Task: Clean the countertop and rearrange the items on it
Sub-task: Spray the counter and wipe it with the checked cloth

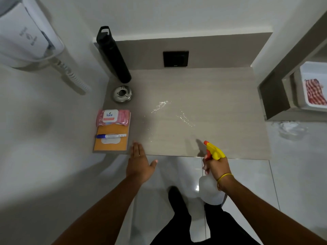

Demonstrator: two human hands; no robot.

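The beige countertop (221,96) carries wet spray droplets (169,110) near its middle. My right hand (216,167) grips a spray bottle (213,152) with a yellow and orange head, nozzle aimed over the front edge; its clear body hangs below my wrist. My left hand (141,161) lies flat and open on the front edge, holding nothing. Along the left side stand a black water bottle (113,53), a round metal ashtray (122,93), a pink pack of wet wipes (113,117), and an orange notebook (111,138) with a blue-capped marker (111,135) lying on it.
A black wall plate (175,58) sits on the backsplash. A white wall-mounted hair dryer (26,32) with a coiled cord hangs at the left. To the right is a white basin (304,103) holding a red striped cloth (315,91). Glossy tiled floor lies below.
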